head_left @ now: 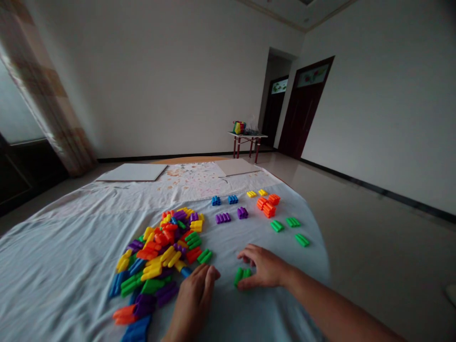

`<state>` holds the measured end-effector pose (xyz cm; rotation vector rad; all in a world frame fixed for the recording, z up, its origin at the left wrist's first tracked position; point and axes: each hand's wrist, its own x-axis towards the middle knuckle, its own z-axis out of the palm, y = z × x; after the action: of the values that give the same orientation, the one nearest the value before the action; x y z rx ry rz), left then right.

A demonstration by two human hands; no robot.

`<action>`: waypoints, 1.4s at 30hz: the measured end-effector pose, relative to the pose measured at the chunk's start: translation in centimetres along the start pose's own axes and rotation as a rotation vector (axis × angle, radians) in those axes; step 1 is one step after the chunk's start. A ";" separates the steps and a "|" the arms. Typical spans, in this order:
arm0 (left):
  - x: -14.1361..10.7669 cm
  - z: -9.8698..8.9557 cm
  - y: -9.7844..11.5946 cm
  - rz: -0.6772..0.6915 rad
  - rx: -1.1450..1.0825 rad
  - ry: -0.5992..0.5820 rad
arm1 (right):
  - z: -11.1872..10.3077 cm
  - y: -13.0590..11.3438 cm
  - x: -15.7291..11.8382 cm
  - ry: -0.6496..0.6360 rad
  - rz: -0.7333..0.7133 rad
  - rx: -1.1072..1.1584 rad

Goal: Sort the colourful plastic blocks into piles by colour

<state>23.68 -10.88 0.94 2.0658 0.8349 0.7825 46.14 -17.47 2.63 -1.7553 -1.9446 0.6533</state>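
A green plastic building block point(242, 275), made of joined rounded tubes, lies on the pale cloth by my right hand point(267, 267). That hand is open, its thumb against the near side of the block and its fingers apart beyond it. My left hand point(195, 297) rests palm down at the right edge of a mixed pile of blocks point(166, 251). Its fingers are bent and close together; whatever may be under them is hidden. Near its knuckles, a yellow-and-blue block point(183, 270) pokes out of the pile.
Sorted groups lie farther back: blue blocks point(224, 200), purple blocks point(231, 216), yellow blocks point(257, 193), orange blocks point(267, 206) and green blocks point(292, 222). Two flat boards point(131, 172) point(238, 166) lie at the table's far end. The table's rounded edge point(326, 237) is to the right.
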 end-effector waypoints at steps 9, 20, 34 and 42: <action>0.1 0.2 -0.6 -0.052 0.057 -0.011 | 0.1 0.1 0.4 0.112 0.011 -0.032; 0.1 0.8 -0.3 -0.041 0.034 -0.001 | -3.1 1.9 4.6 -0.042 -0.038 -0.232; 0.2 0.9 -0.2 -0.059 -0.082 0.005 | -0.7 2.7 4.5 0.098 -0.027 0.031; 0.1 -0.4 -0.7 -0.100 -0.130 0.037 | -1.3 3.7 2.2 0.240 0.084 0.122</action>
<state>23.23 -10.27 0.58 1.8854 0.8779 0.8013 49.68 -14.87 1.43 -1.7595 -1.6446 0.5492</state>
